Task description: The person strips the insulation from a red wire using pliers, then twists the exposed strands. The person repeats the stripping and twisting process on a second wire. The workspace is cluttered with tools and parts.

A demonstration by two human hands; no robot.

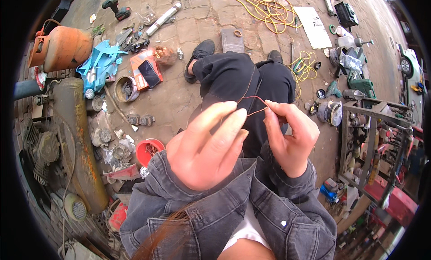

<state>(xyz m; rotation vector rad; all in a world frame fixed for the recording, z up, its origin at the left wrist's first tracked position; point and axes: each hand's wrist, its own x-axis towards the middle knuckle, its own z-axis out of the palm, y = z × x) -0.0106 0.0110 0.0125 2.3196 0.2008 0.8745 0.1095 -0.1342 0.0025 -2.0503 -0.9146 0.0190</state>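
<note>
Over my lap, both hands work on a thin copper wire [257, 97] bent into a small loop. My right hand [292, 132] pinches the loop's end between thumb and forefinger. On the other side, my left hand [206, 145] has its fingers bent together at the wire; exactly where they grip it is hidden behind them. A fine strand of the wire runs up across my dark trousers. On the ground past my knees lies a flat grey plate [232, 40] with a small copper-brown ring [237, 33] on it.
At left are an orange gas cylinder [67, 46], a blue plastic bag [101, 64], a phone [149, 74] on a red box and a red bowl [148, 151]. A yellow cable [265, 8] coils ahead. A metal rack [375, 138] with tools stands at right.
</note>
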